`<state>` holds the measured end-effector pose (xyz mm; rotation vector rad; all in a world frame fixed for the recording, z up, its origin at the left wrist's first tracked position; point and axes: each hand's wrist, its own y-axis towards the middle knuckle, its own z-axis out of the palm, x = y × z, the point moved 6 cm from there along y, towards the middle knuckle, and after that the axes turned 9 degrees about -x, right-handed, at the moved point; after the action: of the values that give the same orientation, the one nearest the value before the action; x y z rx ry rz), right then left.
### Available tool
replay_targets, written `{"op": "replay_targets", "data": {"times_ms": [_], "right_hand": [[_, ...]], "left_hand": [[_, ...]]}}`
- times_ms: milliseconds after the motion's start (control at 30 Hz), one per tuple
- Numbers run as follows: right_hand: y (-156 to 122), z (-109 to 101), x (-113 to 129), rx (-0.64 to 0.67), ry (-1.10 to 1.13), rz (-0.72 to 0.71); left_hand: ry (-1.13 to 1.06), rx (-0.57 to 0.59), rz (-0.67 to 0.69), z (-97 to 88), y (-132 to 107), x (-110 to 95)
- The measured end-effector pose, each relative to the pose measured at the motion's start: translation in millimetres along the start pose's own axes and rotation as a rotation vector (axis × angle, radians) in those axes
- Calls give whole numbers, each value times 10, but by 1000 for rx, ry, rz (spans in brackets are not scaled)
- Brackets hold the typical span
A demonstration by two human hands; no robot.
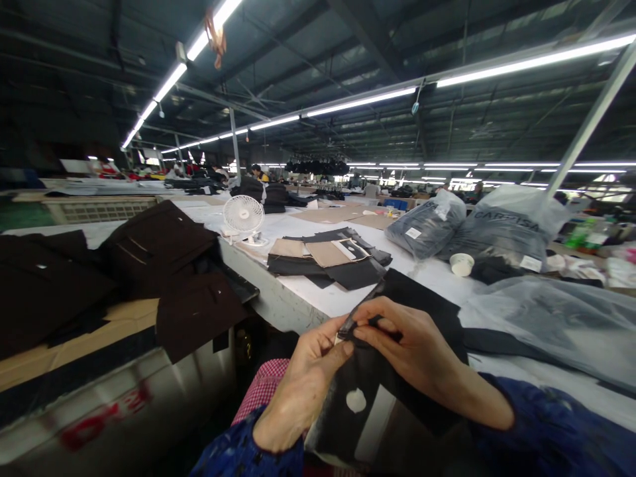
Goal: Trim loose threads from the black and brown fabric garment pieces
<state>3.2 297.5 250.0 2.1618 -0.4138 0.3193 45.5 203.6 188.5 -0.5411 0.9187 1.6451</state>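
A piece of black fabric (342, 404) with a white round patch and a pale strip hangs from my hands, over my lap and the table's edge. My left hand (311, 374) pinches its upper edge between thumb and fingers. Right beside it, my right hand (407, 344) is closed on the same edge, thumb against fingertips. A folded or layered bit of cloth shows between the two sets of fingertips, too small to make out. More black fabric (422, 291) lies on the table behind my right hand.
On the white table (318, 301) lie stacked black and tan fabric pieces (322, 255). A small white fan (243, 215) stands behind them. Plastic-wrapped bundles (430, 225) and a white cup (462, 264) are at right. Dark brown cut pieces (159, 245) are heaped at left.
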Motion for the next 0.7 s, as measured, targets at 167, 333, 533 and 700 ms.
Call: {"op": "replay_targets", "data": {"times_ms": [167, 333, 533, 700], "right_hand": [[-16, 20, -25, -68, 14, -5], [2, 51, -84, -30, 9, 98], [-15, 80, -95, -29, -98, 81], [7, -14, -84, -85, -393, -40]], "left_hand": [[8, -9, -5, -16, 9, 29], [111, -53, 24, -6, -12, -29], [209, -82, 32, -19, -15, -25], [261, -148, 50, -179, 62, 122]]}}
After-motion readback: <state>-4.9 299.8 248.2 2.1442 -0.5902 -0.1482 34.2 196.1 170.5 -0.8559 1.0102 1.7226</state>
